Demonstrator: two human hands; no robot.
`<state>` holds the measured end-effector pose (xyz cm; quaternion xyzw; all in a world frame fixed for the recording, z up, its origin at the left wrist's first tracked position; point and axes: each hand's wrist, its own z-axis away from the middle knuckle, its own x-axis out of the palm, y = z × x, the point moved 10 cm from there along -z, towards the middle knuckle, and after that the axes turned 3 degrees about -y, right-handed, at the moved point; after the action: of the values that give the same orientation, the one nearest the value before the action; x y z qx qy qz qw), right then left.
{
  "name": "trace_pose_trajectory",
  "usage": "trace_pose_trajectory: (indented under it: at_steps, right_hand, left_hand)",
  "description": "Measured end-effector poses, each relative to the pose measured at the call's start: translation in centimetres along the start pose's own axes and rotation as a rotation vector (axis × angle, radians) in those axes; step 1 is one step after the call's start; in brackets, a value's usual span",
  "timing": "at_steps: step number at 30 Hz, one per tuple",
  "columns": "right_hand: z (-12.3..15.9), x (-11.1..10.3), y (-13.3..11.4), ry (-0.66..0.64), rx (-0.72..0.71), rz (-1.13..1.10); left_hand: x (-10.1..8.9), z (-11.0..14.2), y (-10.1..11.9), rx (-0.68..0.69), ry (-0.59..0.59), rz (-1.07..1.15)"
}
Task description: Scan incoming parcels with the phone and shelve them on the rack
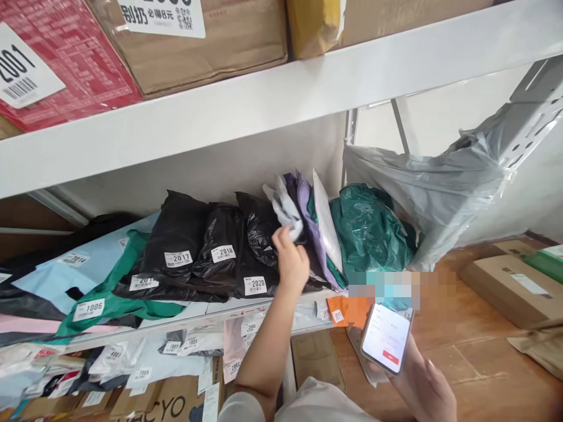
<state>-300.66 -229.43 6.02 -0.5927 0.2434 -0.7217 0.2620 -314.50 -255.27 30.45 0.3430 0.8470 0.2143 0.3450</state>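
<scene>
My left hand (292,259) reaches onto the middle shelf, its fingers closed at the lower end of a light grey plastic mailer (285,205). This mailer stands in a row of upright parcels. To its left is a black mailer labelled 2020 (257,246); to its right are a purple mailer (308,205), a white mailer (326,223) and a bulky green plastic parcel (369,228). My right hand (424,375) grips a smartphone (387,339) low on the right. The phone's lit screen faces me and shows a red button.
A white shelf beam (246,99) crosses above, with cardboard boxes (197,53) on it. Labelled mailers fill the shelf to the left and the level below. Grey plastic sheeting (431,181) hangs at the right post. Cartons (514,287) lie on the wooden floor.
</scene>
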Motion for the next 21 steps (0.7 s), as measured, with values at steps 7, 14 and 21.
trace_pose_trajectory:
  at_steps: [7, 14, 21]
  right_hand:
    - [-0.4, -0.7, 0.3, 0.047, 0.074, -0.065]
    - [-0.8, 2.0, 0.6, 0.023, 0.098, -0.076]
    - [-0.3, 2.4, 0.7, 0.066, 0.120, -0.047]
  left_hand:
    - [-0.4, 1.4, -4.7, -0.229, -0.501, -0.553]
    - [0.1, 1.3, -3.2, -0.066, -0.648, -0.561]
    - [2.2, 2.8, 0.5, 0.202, -0.471, -0.277]
